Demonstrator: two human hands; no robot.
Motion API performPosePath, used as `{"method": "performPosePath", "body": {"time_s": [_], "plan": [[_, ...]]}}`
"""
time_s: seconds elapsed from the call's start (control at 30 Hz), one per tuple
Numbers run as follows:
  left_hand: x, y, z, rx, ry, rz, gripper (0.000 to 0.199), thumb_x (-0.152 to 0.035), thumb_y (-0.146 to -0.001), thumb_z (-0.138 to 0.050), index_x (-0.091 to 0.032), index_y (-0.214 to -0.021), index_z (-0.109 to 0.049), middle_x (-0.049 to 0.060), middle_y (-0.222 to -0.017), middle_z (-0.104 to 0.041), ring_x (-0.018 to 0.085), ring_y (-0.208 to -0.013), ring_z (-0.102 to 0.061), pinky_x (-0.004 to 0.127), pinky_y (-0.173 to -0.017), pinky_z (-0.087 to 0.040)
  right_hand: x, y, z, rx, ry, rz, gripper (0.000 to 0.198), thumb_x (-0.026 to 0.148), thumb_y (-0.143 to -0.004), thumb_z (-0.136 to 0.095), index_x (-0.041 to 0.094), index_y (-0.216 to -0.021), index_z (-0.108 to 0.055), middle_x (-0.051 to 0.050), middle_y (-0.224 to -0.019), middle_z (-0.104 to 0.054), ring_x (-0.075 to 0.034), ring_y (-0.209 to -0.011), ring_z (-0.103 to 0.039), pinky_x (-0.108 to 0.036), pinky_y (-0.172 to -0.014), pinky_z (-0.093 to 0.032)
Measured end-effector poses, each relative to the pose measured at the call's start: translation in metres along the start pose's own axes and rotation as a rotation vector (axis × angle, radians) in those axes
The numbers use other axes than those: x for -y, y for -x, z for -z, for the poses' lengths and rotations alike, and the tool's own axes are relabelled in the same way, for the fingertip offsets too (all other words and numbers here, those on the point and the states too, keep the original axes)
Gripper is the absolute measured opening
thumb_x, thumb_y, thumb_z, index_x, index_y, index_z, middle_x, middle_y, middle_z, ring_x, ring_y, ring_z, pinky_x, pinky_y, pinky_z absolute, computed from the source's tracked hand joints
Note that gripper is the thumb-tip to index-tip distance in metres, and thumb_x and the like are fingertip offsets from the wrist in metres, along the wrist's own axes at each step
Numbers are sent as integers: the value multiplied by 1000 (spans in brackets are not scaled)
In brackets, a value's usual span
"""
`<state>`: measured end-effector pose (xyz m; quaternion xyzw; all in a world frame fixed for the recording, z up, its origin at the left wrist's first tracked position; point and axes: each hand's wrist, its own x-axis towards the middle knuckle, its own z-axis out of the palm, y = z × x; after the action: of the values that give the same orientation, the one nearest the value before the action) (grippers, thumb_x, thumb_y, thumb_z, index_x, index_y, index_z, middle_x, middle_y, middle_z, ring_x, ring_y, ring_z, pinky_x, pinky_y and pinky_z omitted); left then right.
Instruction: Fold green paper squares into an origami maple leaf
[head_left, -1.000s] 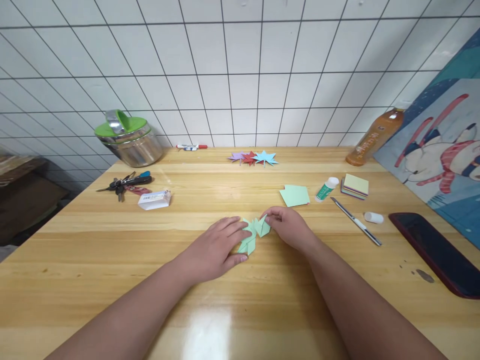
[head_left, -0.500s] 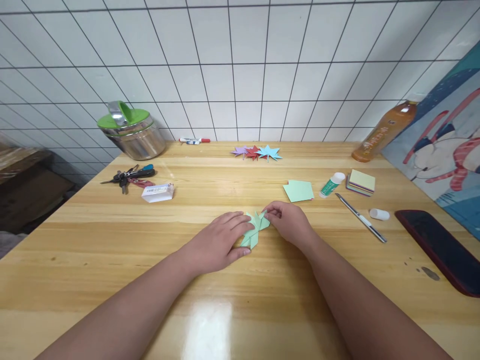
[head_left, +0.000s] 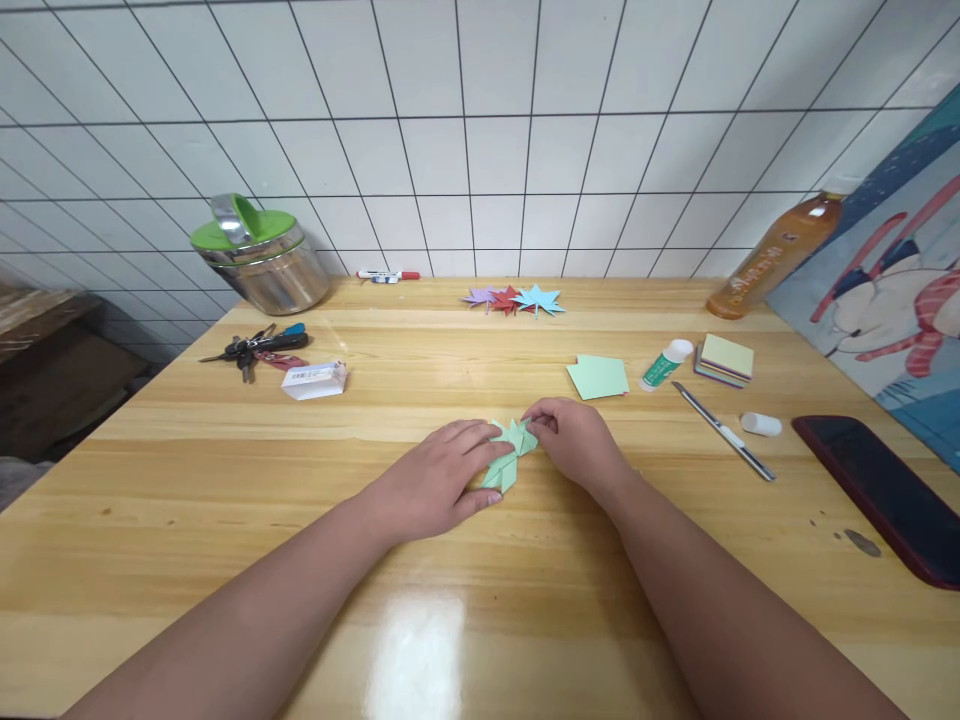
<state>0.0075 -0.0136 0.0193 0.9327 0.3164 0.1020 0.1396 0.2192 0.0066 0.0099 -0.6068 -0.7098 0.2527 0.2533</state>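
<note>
A folded pale green paper leaf [head_left: 508, 471] lies on the table between my hands, its pointed tips spread toward the far side. My left hand [head_left: 439, 478] rests flat over its left part, fingers stretched out and thumb apart at the near edge. That covers some of the folds. At the upper right tip, my right hand [head_left: 571, 440] pinches the paper between thumb and forefinger. Its other fingers are curled in.
Behind the hands lie folded leaves in purple, red and light blue [head_left: 538, 300]. To the right are green paper sheets [head_left: 600, 377], a glue stick [head_left: 666, 366], its cap [head_left: 760, 424], sticky notes [head_left: 726, 358], a utility knife [head_left: 724, 432] and a phone [head_left: 885, 500]. Keys [head_left: 259, 345] and a small box [head_left: 315, 380] lie left.
The right part of the green leaf looks slightly shifted under my right fingers. Both hands keep nearly the same place, and the view has tilted a little.
</note>
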Motion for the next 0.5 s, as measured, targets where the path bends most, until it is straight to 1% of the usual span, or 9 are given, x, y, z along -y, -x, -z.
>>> {"method": "performPosePath", "body": {"time_s": [0.3,0.5], "plan": [[-2,-1,1,4,-3,7,49,-40,-84,-50,-25,-130,-40,9,-129,-46,27,-120,-40,45,-99,-34,-1,-1,-2,-14,39,2,13,20,-76,-54,23,-80,-66,1,-73,-65,-13,-65,-54,-24,-59,-37],[-1,-1,0,-5,-3,2,49,-41,-83,-51,-26,-129,-42,9,-128,-47,28,-118,-42,45,-98,-36,-1,-1,-3,-11,67,7,13,20,-77,-54,23,-80,-66,0,-73,-65,-14,-68,-54,-24,-59,-36]]}}
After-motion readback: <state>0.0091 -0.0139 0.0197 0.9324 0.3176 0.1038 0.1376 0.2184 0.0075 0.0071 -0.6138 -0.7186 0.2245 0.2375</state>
